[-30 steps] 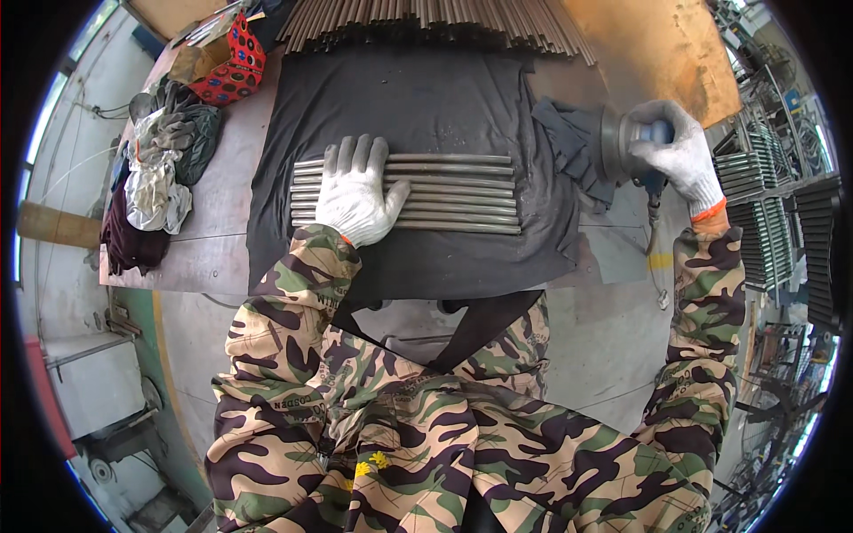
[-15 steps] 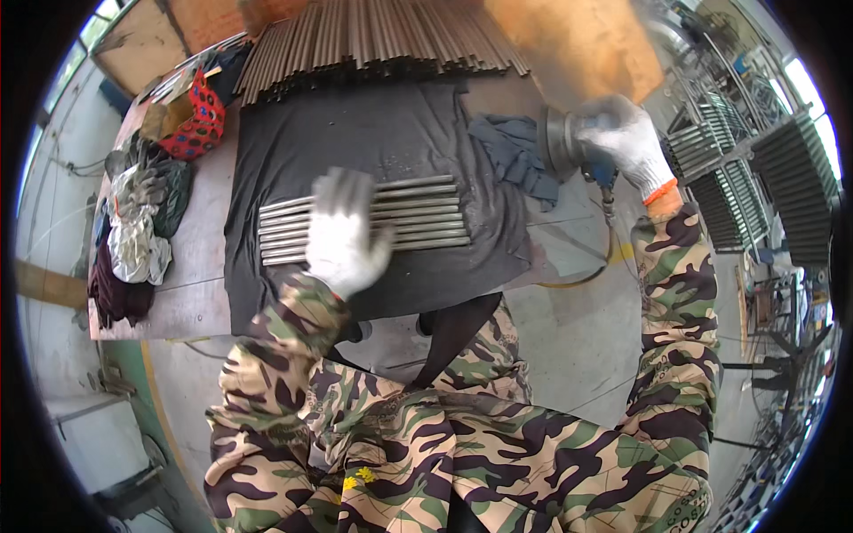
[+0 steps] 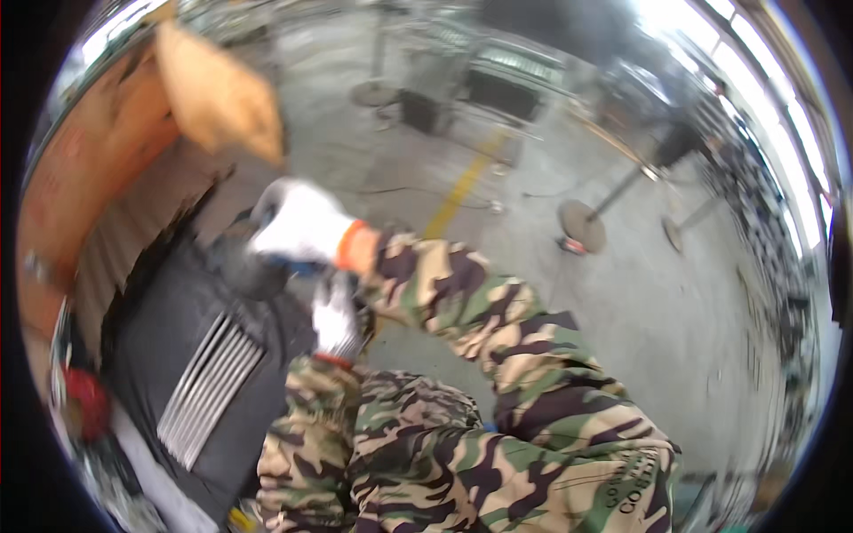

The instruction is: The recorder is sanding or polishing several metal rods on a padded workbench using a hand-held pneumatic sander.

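Observation:
My right hand (image 3: 302,220), in a white glove with an orange cuff, is closed over the top of a power sander (image 3: 251,269) with a dark round head and a blue body. Close below it, my gloved left hand (image 3: 336,322) is at the sander's rear end; its fingers are blurred, and I cannot tell whether they grip it. Several bright metal rods (image 3: 211,391) lie side by side on the black cloth (image 3: 147,342) that covers the table, to the left of both hands.
Brown rods (image 3: 120,226) are stacked beyond the cloth, beside an orange-brown board (image 3: 222,93). A red item (image 3: 86,404) sits at the table's left side. Out on the grey floor (image 3: 657,355) are a stand with a round base (image 3: 582,226), racks and a yellow line (image 3: 464,186).
My view has swung to the right. The left hand has left the rods and come up beside the sander. My right hand keeps hold of the sander.

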{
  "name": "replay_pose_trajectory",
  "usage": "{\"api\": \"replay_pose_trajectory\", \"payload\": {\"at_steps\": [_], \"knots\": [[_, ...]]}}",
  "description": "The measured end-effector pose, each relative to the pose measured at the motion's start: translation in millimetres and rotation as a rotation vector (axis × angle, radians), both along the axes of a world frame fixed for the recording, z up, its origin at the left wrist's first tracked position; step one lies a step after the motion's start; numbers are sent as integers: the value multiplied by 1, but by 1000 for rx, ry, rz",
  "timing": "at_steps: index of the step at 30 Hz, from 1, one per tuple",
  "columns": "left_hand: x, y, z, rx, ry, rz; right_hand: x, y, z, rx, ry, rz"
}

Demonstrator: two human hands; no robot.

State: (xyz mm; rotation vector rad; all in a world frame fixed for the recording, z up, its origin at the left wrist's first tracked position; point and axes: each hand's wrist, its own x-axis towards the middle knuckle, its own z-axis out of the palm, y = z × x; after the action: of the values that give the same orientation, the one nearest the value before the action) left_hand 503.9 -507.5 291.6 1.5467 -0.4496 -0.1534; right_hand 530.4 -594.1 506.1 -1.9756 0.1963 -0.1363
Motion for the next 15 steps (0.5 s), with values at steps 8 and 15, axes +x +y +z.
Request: {"api": "replay_pose_trajectory", "payload": {"at_steps": [8,15], "knots": [[-30,-28,-4,-103,155,-70,-49,-41,-33,-108,-138,-286],[-51,-28,21,452,-227,-89,-83,-65,-47,-120,6,-423]]}}
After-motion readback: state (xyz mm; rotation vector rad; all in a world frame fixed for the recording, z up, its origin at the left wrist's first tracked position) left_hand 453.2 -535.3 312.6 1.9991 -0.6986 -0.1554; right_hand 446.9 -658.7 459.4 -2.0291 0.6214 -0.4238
